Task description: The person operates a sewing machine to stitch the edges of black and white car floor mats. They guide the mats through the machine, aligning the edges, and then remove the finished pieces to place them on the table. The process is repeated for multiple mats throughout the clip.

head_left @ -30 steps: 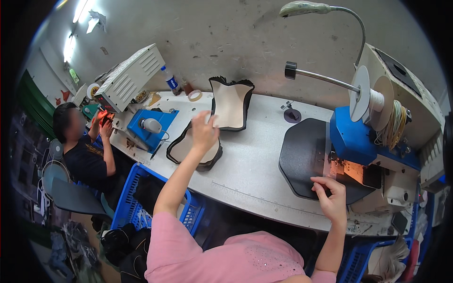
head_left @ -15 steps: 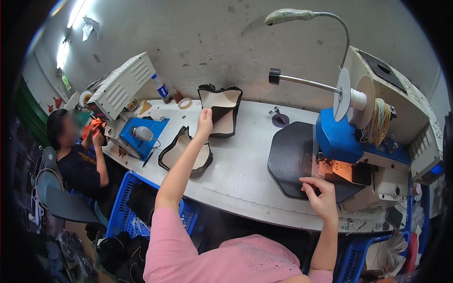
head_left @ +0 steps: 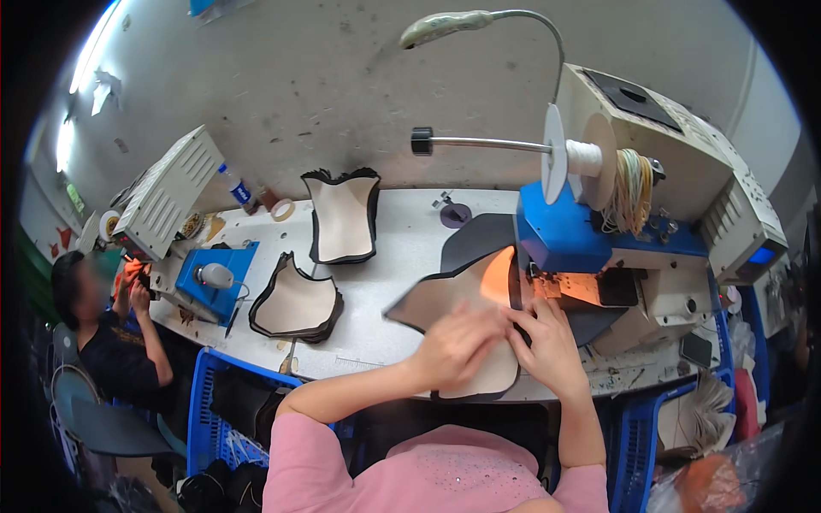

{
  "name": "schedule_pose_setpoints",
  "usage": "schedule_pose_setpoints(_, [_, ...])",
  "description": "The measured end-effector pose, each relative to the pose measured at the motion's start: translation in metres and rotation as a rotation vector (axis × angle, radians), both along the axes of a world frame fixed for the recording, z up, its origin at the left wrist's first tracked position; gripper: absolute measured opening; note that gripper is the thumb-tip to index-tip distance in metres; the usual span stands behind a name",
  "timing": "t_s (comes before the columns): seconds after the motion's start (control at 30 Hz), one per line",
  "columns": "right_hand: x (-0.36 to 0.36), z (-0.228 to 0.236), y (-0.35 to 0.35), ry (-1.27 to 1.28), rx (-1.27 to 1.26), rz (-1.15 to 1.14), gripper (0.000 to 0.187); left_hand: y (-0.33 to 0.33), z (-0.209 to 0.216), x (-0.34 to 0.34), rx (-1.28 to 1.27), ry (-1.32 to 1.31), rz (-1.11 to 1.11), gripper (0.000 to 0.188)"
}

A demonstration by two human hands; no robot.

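Note:
A flat cut piece of beige material with a black edge (head_left: 453, 295) lies slantwise over the dark octagonal plate (head_left: 479, 239), its right end under the head of the blue and white machine (head_left: 564, 227). My right hand (head_left: 547, 346) grips its edge close to the lit working point, thumb and fingers drawn together. Over the middle of the piece is my left hand (head_left: 457, 342), smeared by motion, so its fingers cannot be made out. On the table to the left are two stacks of similar pieces, a far stack (head_left: 345, 218) and a nearer stack (head_left: 295, 299).
A second machine (head_left: 214, 274) stands at the left, where a person (head_left: 115, 325) works with orange material. Blue baskets (head_left: 203, 410) sit below the table's front edge. A thread spool (head_left: 584, 160) and a bent lamp (head_left: 449, 30) reach over the right side. A phone (head_left: 694, 350) lies far right.
My left hand has come from the far stack to the right, bringing a piece to the machine. My right hand has moved onto that piece's edge. The whole view has shifted.

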State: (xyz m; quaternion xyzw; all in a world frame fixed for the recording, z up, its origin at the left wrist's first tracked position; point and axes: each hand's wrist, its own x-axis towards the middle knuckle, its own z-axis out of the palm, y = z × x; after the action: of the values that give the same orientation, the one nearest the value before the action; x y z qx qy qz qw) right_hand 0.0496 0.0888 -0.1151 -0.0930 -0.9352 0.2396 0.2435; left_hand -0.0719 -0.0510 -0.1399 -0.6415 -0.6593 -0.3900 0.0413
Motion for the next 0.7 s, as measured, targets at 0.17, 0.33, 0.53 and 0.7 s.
schedule_pose_setpoints(0.17, [0.026,0.006,0.005,-0.016,-0.118,0.026,0.018,0.017,0.004,0.006,-0.185,0.327,0.237,0.045])
schedule_pose_setpoints(0.33, [0.019,0.004,0.012,0.0,-0.235,-0.178,0.028,0.027,0.005,0.026,-0.2,0.426,0.192,0.042])
schedule_pose_setpoints(0.53, [0.007,-0.017,0.018,0.036,-0.071,-0.296,0.033,0.038,0.004,0.027,-0.162,0.464,0.177,0.05])
schedule_pose_setpoints(0.7, [0.002,-0.018,0.028,0.061,-0.138,-0.247,0.03,0.044,0.006,0.021,-0.177,0.483,0.191,0.052])
